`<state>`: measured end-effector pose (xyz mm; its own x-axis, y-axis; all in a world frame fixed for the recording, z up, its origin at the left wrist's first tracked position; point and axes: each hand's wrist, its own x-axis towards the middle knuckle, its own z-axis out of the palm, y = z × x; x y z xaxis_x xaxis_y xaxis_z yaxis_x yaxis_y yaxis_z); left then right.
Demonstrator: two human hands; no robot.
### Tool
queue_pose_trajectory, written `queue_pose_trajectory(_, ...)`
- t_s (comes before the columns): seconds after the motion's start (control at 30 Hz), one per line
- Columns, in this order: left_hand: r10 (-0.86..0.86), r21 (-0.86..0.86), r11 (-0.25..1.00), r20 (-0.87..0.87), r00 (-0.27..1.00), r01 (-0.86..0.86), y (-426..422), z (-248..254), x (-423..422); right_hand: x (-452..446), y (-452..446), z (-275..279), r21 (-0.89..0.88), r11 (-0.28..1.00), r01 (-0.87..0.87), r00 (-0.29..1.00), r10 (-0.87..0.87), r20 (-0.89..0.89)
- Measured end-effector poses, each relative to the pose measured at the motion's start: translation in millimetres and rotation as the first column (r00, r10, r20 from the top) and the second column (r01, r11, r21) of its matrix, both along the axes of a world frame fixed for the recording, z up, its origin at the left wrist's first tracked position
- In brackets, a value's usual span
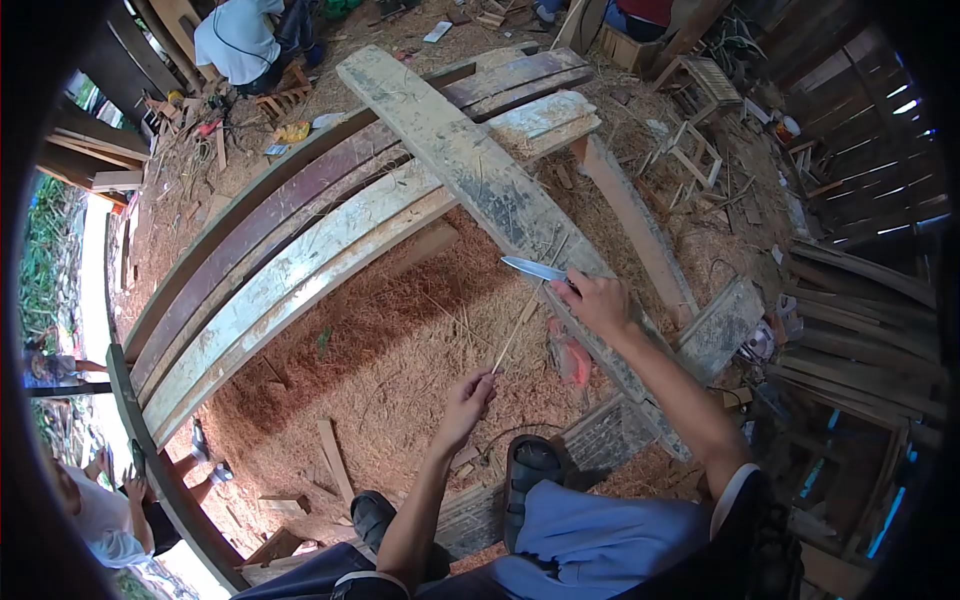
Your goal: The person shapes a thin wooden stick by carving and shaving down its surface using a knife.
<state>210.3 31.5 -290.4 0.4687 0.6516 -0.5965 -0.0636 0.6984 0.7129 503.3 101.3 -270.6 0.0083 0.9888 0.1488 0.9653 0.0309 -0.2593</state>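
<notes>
Near the middle of the head view, my right hand (597, 302) is closed around the handle of a knife (534, 268), its blade pointing left over the edge of a long, dusty plank (470, 165). Lower and to the left, my left hand (466, 405) pinches the lower end of a thin stick (515, 335). The stick slants up and right, its upper end close below the knife blade. Whether blade and stick touch, I cannot tell. Wood shavings (390, 370) cover the ground beneath both hands.
Long curved boards (300, 265) lie across the left and centre. A person in a white shirt (237, 42) is at the upper left, another person (100, 515) at the lower left. Small wooden frames (693, 155) stand at the upper right, and stacked planks (860, 350) at the right.
</notes>
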Motion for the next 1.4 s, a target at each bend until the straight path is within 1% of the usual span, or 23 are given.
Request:
queue_pose_trajectory(0.1,-0.033,0.009,0.999,0.031,0.999,0.033,12,12,11,-1,0,5,-0.024,1.000,0.013,0.998,-0.012,0.060)
queue_pose_trajectory(0.2,-0.025,0.061,0.998,-0.001,1.000,0.025,12,10,23,-3,0,11,-0.079,0.997,0.023,0.999,-0.021,0.025)
queue_pose_trajectory(0.3,-0.002,0.064,0.998,0.038,0.999,-0.001,14,8,40,-3,-1,12,-0.054,0.999,0.002,1.000,-0.003,-0.014)
queue_pose_trajectory(0.33,-0.026,0.061,0.998,0.014,1.000,0.025,18,8,44,-3,-1,12,-0.068,0.998,0.002,1.000,-0.002,-0.006)
queue_pose_trajectory(0.4,-0.002,0.096,0.995,0.000,1.000,0.002,25,8,60,-3,-2,13,-0.099,0.995,0.003,1.000,-0.002,0.013)
queue_pose_trajectory(0.43,0.012,0.112,0.994,-0.005,1.000,-0.011,29,8,66,-1,-3,11,-0.105,0.994,-0.002,1.000,0.001,-0.007)
queue_pose_trajectory(0.53,0.063,-0.051,0.997,0.174,0.983,-0.055,44,-2,78,1,-4,11,-0.147,0.989,-0.029,0.998,0.021,-0.054)
queue_pose_trajectory(0.6,0.040,-0.009,0.999,0.160,0.986,-0.039,45,-5,82,2,-5,15,-0.199,0.979,-0.040,0.997,0.026,-0.071)
queue_pose_trajectory(0.7,0.021,0.032,0.999,0.120,0.993,-0.025,46,0,83,6,-8,11,-0.151,0.986,-0.064,0.991,0.045,-0.124)
queue_pose_trajectory(0.8,0.009,0.016,1.000,0.093,0.996,-0.011,45,5,85,11,-12,5,-0.121,0.988,-0.099,0.987,0.082,-0.139)
queue_pose_trajectory(0.83,0.001,0.008,1.000,0.085,0.996,-0.002,45,7,85,11,-16,5,-0.151,0.984,-0.096,0.982,0.069,-0.176)
queue_pose_trajectory(0.87,0.026,-0.006,1.000,0.108,0.994,-0.025,45,5,87,10,-19,5,-0.178,0.980,-0.094,0.976,0.055,-0.211)
queue_pose_trajectory(0.9,0.017,-0.034,0.999,0.158,0.987,-0.012,48,-1,87,10,-20,8,-0.202,0.975,-0.094,0.969,0.043,-0.243)
queue_pose_trajectory(0.97,0.009,-0.093,0.995,0.262,0.965,0.016,50,-13,87,6,-28,19,-0.256,0.962,-0.097,0.977,0.042,-0.211)
queue_pose_trajectory(1.0,0.010,-0.075,0.997,0.242,0.970,0.008,50,-5,88,5,-31,24,-0.284,0.954,-0.098,0.980,0.043,-0.195)
queue_pose_trajectory(1.1,0.027,-0.048,0.999,0.197,0.980,-0.018,46,12,92,9,-37,29,-0.167,0.970,-0.175,0.970,0.141,-0.196)
queue_pose_trajectory(1.2,0.001,-0.023,1.000,0.161,0.987,0.003,48,16,91,10,-41,37,-0.144,0.960,-0.239,0.960,0.211,-0.182)
queue_pose_trajectory(1.3,0.031,-0.104,0.995,0.273,0.962,-0.003,48,5,95,-1,-58,45,-0.202,0.968,-0.150,0.971,0.106,-0.213)
queue_pose_trajectory(1.33,0.068,-0.099,0.994,0.232,0.970,-0.045,45,8,100,-5,-64,50,-0.218,0.966,-0.136,0.975,0.092,-0.203)
queue_pose_trajectory(1.4,0.010,-0.035,0.999,0.248,0.969,-0.002,40,-1,102,-10,-81,62,-0.252,0.962,-0.107,0.981,0.062,-0.182)
